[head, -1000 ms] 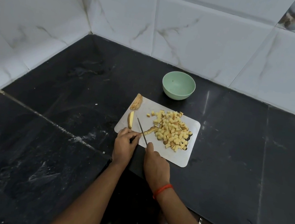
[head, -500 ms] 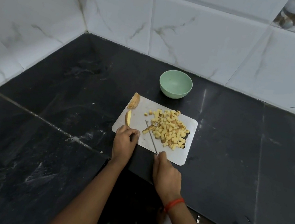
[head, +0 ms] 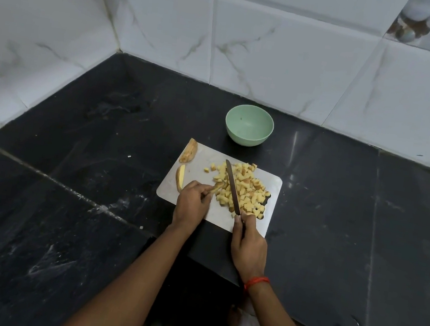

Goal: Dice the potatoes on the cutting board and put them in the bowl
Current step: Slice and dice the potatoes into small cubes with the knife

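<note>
Knife (head: 232, 186): gripped in right hand (head: 248, 242), blade over diced potatoes (head: 248, 192)
Left hand (head: 192, 204): pinches potato strip (head: 217, 186)
Bowl (head: 245, 139): above cutting board (head: 199, 166), centre frame

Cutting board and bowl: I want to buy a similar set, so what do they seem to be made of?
The cutting board looks like thin steel, perhaps grey plastic: a pale, very thin sheet with rounded corners and dull sheen. The bowl looks like matte plastic or melamine: uniform mint green, soft highlights; ceramic cannot be ruled out.
</note>
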